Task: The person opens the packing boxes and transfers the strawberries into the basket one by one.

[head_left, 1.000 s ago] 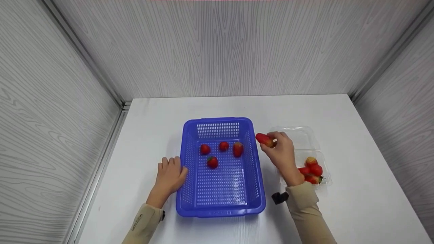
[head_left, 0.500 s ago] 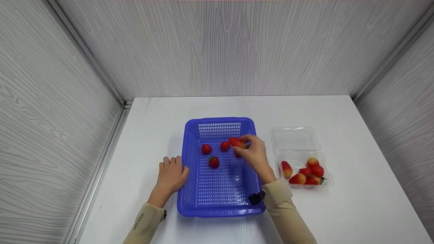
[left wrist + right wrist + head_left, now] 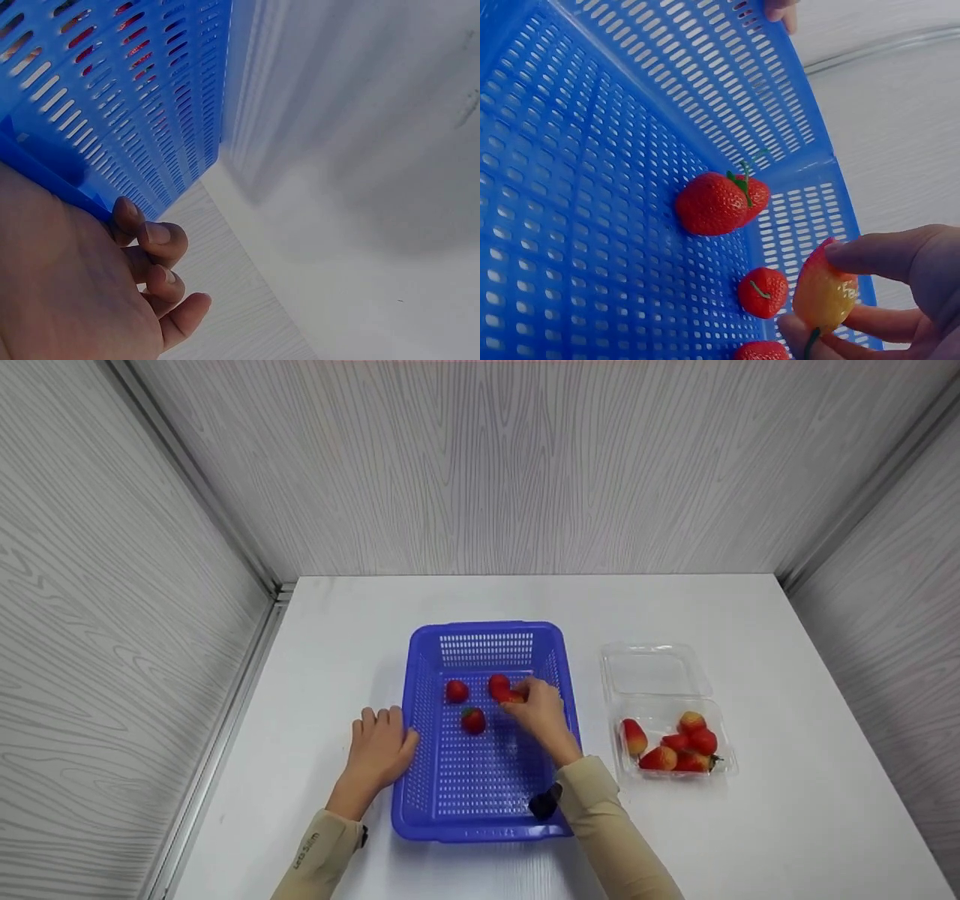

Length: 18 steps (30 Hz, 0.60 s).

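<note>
A blue plastic basket (image 3: 487, 834) stands on the white table with several strawberries inside. My left hand (image 3: 381, 750) holds its left rim; the left wrist view shows that hand's curled fingers (image 3: 169, 236) at the rim's outer side. Inside the basket, my right hand (image 3: 538, 714) pinches a red and yellow strawberry (image 3: 825, 294) between thumb and fingers. Close by it lies a red strawberry (image 3: 498, 685). Further left are another strawberry (image 3: 456, 691) and one with a green cap (image 3: 472, 721). The right hand covers one more strawberry in the head view.
Right of the basket, a clear plastic clamshell box (image 3: 654, 666) lies with its lid folded back. Its near half holds several strawberries (image 3: 658, 758). Grey wood-grain panels (image 3: 480, 472) enclose the table at the back and sides.
My right hand has carried the strawberry leftward from beside the basket's right rim and lowered it inside, near the other strawberries. The left hand has stayed on the left rim.
</note>
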### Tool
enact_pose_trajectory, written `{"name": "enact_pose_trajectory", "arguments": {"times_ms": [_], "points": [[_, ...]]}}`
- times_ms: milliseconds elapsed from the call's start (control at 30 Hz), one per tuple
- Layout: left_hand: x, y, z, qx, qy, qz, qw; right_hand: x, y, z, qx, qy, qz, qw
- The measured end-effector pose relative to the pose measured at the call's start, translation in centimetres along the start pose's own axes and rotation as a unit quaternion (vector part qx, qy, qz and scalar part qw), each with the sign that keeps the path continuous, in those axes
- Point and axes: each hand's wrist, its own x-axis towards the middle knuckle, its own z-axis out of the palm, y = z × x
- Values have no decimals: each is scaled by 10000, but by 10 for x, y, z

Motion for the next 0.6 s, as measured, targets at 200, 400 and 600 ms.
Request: {"name": "enact_pose_trajectory", "arguments": {"times_ms": [200, 400, 600], "points": [[-1, 0, 1, 23, 93, 85, 9999, 4, 3, 13, -457, -325, 396, 9976], [-1, 0, 0, 28, 150, 86, 9998, 9, 5, 19, -807, -489, 742, 9928], [-1, 0, 1, 25, 103, 29, 9999, 9, 6, 26, -1190, -596, 767, 9881]]}}
